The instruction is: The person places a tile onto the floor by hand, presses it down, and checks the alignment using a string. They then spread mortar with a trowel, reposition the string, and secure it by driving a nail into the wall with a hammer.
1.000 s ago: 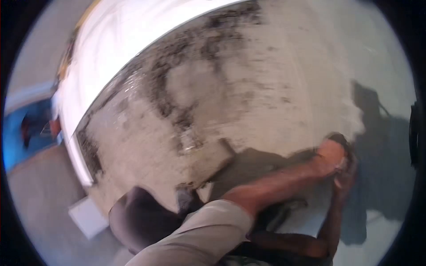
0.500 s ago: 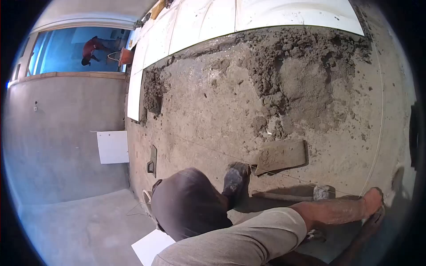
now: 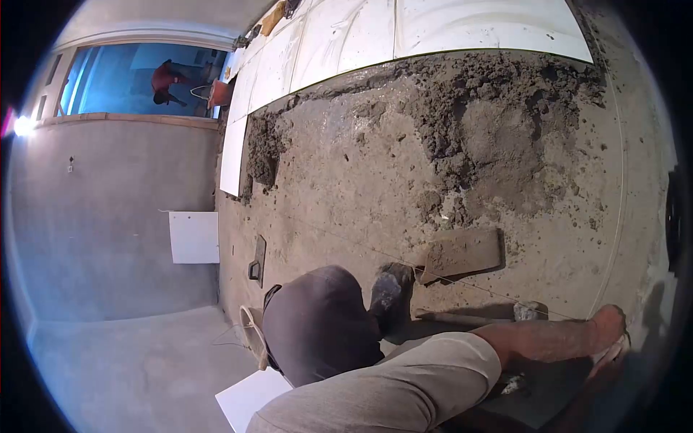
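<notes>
I am squatting, with a dark-clothed knee point(image 3: 317, 325) and a dusty foot point(image 3: 391, 292) below me. My left arm, in a light grey sleeve, reaches across to the far right. At its end my left hand point(image 3: 608, 326) is closed, where a thin string point(image 3: 498, 294) running over the floor meets another string point(image 3: 619, 180). Close under it my right hand point(image 3: 610, 355) lies in shade, its fingers mostly hidden. A hammer point(image 3: 530, 311) with a long wooden handle lies just left of my left hand. Above the hammer, a flat mortar-stained board point(image 3: 462, 256) rests on the floor.
White tiles point(image 3: 462, 25) line the top, edged by loose wet mortar point(image 3: 498, 137). At left are a handled float point(image 3: 257, 261), a bucket point(image 3: 253, 328), a tile against the wall point(image 3: 195, 238) and another tile point(image 3: 253, 400). Beyond the doorway a person point(image 3: 166, 79) bends near an orange bucket point(image 3: 220, 94).
The view has shifted slightly, so the tiles and wall sit further right. Both hands stay together at the right by the strings.
</notes>
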Motion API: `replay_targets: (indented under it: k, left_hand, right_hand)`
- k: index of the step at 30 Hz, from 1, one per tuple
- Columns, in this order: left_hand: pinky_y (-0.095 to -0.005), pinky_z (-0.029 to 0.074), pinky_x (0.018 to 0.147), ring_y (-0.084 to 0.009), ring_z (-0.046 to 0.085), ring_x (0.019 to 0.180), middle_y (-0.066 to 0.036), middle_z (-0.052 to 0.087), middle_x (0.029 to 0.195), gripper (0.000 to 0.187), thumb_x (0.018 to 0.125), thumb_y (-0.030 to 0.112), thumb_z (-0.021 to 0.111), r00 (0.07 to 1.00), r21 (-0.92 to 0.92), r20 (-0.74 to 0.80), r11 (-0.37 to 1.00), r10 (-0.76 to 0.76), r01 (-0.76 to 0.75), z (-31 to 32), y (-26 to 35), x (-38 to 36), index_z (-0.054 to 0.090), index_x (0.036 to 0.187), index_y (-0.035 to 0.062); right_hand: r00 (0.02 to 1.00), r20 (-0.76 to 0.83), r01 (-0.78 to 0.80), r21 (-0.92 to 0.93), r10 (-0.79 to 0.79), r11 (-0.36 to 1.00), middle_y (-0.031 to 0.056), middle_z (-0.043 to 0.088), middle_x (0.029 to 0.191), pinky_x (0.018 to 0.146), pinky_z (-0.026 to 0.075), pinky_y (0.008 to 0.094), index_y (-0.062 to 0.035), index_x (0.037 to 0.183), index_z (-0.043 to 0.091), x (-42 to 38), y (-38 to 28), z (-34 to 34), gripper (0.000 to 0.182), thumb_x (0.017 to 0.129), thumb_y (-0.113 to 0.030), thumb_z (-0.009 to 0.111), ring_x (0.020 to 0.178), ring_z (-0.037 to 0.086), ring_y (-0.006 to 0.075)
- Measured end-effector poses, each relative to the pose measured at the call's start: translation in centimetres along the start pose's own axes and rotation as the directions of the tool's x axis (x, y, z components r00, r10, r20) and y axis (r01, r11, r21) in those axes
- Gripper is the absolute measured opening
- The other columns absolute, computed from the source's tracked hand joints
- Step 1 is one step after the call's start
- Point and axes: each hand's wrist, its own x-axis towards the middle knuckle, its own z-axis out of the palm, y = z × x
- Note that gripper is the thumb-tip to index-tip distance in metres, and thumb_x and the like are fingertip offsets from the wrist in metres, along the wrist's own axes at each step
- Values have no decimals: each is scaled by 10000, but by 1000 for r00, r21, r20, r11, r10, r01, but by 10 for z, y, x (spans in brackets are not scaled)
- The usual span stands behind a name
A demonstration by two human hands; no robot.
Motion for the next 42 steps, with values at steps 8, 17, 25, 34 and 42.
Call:
replay_targets:
  k: [8,17,25,34,42]
  left_hand:
    - [-334,477,743,-233,624,907,-74,652,919,202,678,186,662,990,-110,-134,992,48,-63,-10,-17,-28,687,854,90]
    - [-344,487,737,-247,634,888,-102,659,872,253,620,226,716,989,-158,-143,986,36,-59,-10,-17,-25,681,822,77]
    - [-366,495,678,-257,638,806,-101,649,813,142,697,145,609,972,-145,-236,989,-2,-33,-12,-10,-24,658,801,61]
    - [-434,482,634,-306,636,714,-144,642,743,151,717,201,590,979,-287,-180,957,-93,38,11,-17,-23,664,708,69]
    - [-409,510,627,-294,653,712,-150,654,727,157,783,167,537,999,-61,-16,998,32,-33,-60,-15,-45,660,758,73]
  right_hand:
    - [992,-38,127,354,-121,927,180,564,1178,900,441,333,13,1217,514,-19,-66,-20,337,977,-171,364,1040,564,261]
    - [990,-10,126,488,-139,863,171,572,1165,892,433,321,-9,1270,472,-19,-65,-19,356,977,-186,375,1065,560,236]
    - [993,28,85,481,-112,873,160,558,1195,905,434,300,36,1250,483,-26,-83,-31,354,981,-171,383,1048,552,211]
    - [959,-264,225,467,-108,855,133,660,1012,795,485,312,55,1053,618,-39,-82,-12,212,895,-58,534,890,618,211]
    - [931,-358,222,413,-66,883,178,660,878,745,492,349,38,905,643,-60,-164,-64,164,852,-110,597,849,646,292]
